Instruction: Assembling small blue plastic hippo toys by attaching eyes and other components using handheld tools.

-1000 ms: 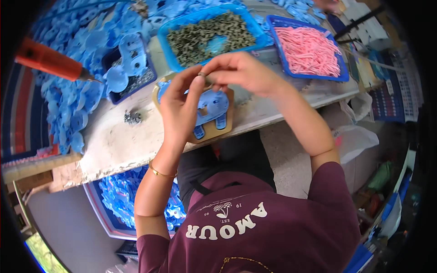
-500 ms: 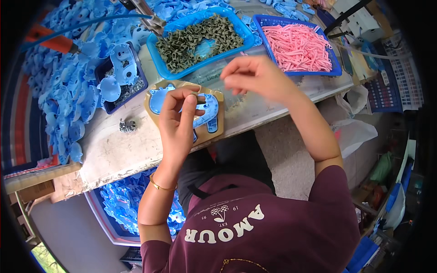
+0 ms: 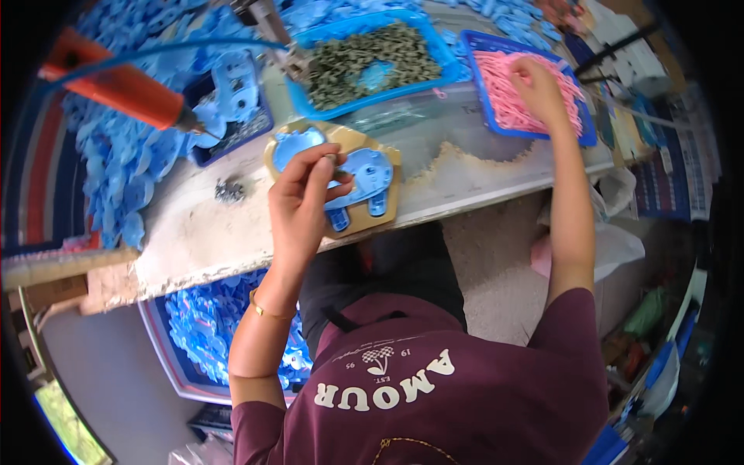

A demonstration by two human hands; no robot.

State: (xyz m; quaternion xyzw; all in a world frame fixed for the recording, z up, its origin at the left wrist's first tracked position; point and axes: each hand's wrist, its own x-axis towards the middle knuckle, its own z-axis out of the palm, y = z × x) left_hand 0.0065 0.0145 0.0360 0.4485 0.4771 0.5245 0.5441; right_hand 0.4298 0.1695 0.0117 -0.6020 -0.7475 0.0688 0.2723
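My left hand (image 3: 296,213) is pinched shut on a small dark piece (image 3: 332,157), mostly hidden by the fingertips. It hovers over a tan holder (image 3: 393,203) near the bench's front edge. Two hollow blue plastic shells lie in that holder: a rounded one (image 3: 293,144) and a longer one with legs (image 3: 370,174). Far to the right, my right hand (image 3: 541,91) reaches into a blue basket (image 3: 474,74) heaped with thin pink plastic pieces (image 3: 496,91). Its thumb and fingers are closed together; what they grip cannot be made out.
A light-blue tray (image 3: 387,96) of olive-green pieces stands behind the holder. An orange power screwdriver (image 3: 116,87) hangs at left, above a dark screw tray. Small screws (image 3: 229,190) lie heaped on the bench. Blue shells pile up at left; a bin (image 3: 164,349) below holds more.
My right hand has moved away to the right, from beside the left hand into the pink pieces. My left hand still pinches over the holder. The view has shifted slightly.
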